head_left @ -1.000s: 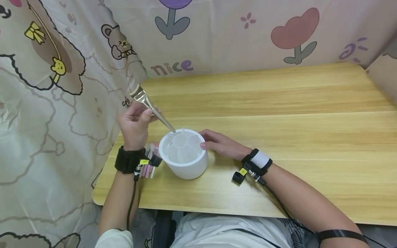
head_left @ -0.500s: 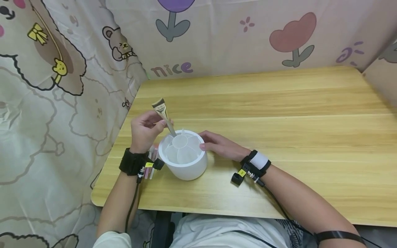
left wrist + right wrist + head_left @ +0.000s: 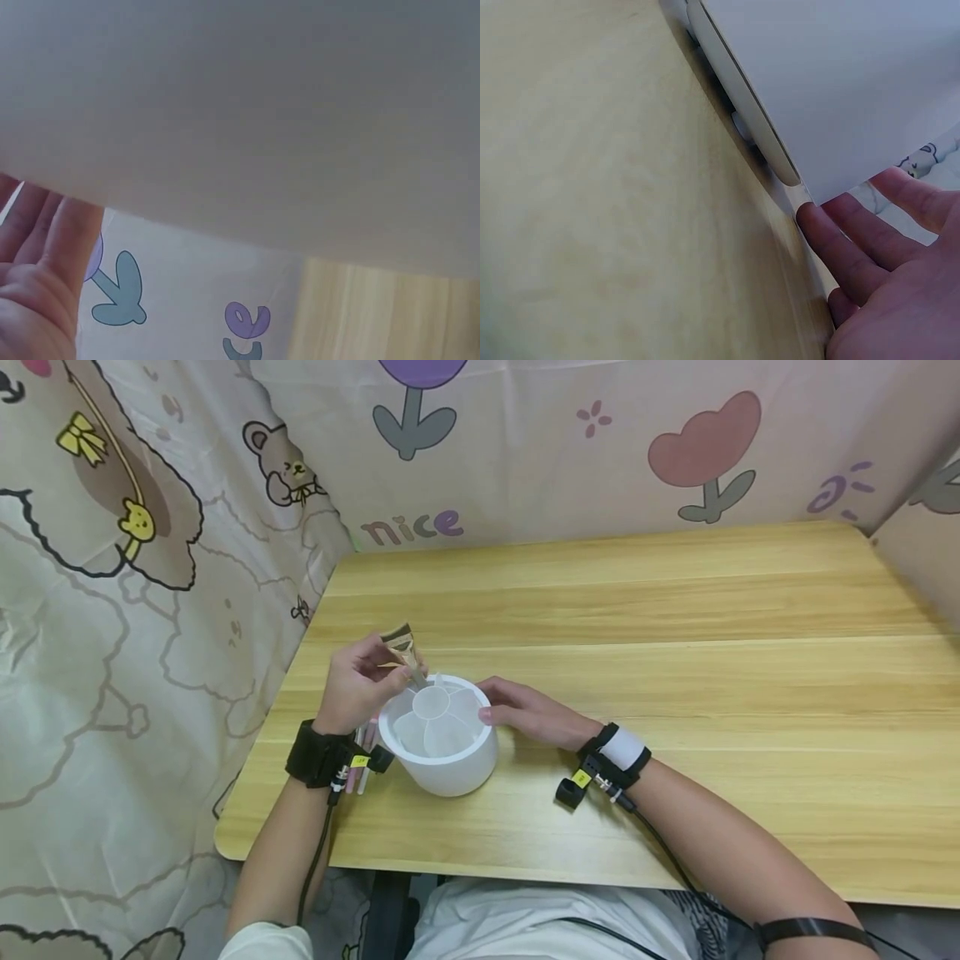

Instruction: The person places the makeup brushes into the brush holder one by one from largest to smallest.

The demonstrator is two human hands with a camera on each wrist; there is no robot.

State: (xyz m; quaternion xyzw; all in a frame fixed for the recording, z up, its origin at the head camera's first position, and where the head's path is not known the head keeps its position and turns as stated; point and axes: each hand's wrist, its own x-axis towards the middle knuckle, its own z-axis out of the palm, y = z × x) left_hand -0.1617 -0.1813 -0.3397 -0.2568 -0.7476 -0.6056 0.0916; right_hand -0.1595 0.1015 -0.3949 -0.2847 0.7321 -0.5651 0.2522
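Gold brush (image 3: 402, 652) in left-hand grip (image 3: 358, 687)

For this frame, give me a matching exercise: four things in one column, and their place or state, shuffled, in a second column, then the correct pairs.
Things:
1. left hand
2. right hand
3. white holder
4. pens

Places or states:
A. lie on the table under the left wrist
B. fingers rest against the holder's right side
C. stands on the table between the hands
D. pinches a gold-handled brush at the holder's rim

Pairs: 1-D, 2-B, 3-C, 4-A
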